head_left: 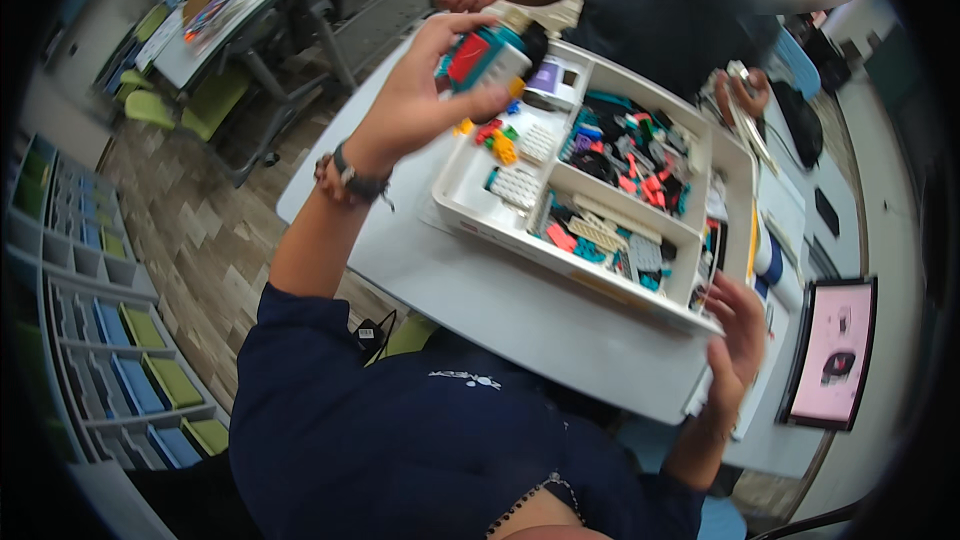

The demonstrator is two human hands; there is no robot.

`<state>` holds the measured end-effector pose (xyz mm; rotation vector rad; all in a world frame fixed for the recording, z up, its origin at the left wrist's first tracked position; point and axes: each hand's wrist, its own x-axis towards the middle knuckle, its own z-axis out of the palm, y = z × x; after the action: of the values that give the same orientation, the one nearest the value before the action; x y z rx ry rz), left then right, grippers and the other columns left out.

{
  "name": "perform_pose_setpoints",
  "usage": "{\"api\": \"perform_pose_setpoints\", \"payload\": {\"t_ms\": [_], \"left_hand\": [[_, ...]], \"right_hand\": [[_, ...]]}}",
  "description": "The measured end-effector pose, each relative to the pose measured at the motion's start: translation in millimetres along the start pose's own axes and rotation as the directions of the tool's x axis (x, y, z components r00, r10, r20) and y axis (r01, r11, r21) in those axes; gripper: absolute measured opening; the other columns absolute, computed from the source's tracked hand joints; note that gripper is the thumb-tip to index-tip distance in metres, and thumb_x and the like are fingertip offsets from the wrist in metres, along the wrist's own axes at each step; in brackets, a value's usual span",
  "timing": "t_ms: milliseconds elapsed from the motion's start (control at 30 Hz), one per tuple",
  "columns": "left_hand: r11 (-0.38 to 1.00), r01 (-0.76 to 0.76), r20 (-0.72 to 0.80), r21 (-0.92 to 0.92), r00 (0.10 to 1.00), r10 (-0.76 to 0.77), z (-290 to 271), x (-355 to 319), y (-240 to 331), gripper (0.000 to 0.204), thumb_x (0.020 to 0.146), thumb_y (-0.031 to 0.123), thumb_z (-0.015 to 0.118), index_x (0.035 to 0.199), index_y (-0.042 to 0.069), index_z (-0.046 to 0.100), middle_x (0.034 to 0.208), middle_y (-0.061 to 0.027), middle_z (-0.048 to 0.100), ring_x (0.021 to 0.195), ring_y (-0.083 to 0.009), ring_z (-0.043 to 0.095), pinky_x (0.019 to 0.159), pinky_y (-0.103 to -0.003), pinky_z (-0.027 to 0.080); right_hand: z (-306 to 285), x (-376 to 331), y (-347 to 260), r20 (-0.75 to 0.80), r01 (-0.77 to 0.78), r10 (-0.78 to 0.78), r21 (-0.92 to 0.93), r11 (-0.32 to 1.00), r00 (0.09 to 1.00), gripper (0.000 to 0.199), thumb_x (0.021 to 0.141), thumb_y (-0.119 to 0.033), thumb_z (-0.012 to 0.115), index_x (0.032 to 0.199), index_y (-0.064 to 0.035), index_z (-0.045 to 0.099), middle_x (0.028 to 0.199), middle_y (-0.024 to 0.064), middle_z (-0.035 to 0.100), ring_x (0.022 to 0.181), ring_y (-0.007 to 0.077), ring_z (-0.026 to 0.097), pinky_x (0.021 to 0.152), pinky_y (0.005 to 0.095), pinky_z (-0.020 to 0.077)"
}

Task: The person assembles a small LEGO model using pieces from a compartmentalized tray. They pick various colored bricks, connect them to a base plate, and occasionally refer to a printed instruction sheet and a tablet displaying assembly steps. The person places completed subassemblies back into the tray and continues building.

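L hand [418, 92]: fingers clamped on brick build [484, 62], part-hid | R hand [738, 328]: fingers unclear

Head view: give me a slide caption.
Left hand holds a brick build by the tray; right hand near its corner.

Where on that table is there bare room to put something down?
The white table is bare between the tray and the navy shirt, and on either side of the left forearm. The tray's middle is crowded with bricks.
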<state>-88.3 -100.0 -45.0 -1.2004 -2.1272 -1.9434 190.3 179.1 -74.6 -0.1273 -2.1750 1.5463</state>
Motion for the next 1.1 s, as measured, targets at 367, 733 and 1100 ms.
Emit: {"api": "perform_pose_setpoints", "payload": {"t_ms": [367,733,1100], "left_hand": [[0.845,-0.534,0.38,0.043,0.79,0.48,136.0,-37.0,59.5,0.07,0.065,0.018,0.077,0.127,0.003,0.047,0.128,-0.0146,0.043,0.124,-0.0313,0.038,0.105,-0.043,0.03],[0.72,-0.674,0.621,0.166,0.638,0.455,152.8,-35.0,60.4,0.024,0.078,0.028,0.061,0.084,0.007,0.052,0.084,-0.01,0.052,0.082,-0.0294,0.048,0.086,-0.042,0.036],[0.718,-0.693,0.432,0.06,0.666,0.607,161.3,-42.8,44.4,0.028,0.074,0.026,0.067,0.085,0.005,0.052,0.084,-0.0093,0.05,0.081,-0.0286,0.048,0.074,-0.038,0.042]], "right_hand": [[83.7,12.5,14.3,-0.075,0.061,-0.01,0.714,0.698,0.997,0.107,0.068,-0.037,0.081,0.143,-0.0067,0.011,0.133,0.0084,0.039,0.118,0.0193,0.045,0.095,0.0352,0.0433],[48.2,-0.4,27.5,-0.058,0.068,-0.044,0.517,0.853,0.997,0.078,0.068,-0.034,0.083,0.126,-0.0009,0.042,0.114,0.0066,0.053,0.099,0.0139,0.054,0.083,0.029,0.0478],[68.0,-4.5,24.0,-0.235,0.209,-0.097,0.519,0.828,0.967,0.066,0.071,-0.03,0.081,0.119,0.0001,0.047,0.108,0.0058,0.054,0.094,0.0132,0.054,0.08,0.027,0.0469]]}}
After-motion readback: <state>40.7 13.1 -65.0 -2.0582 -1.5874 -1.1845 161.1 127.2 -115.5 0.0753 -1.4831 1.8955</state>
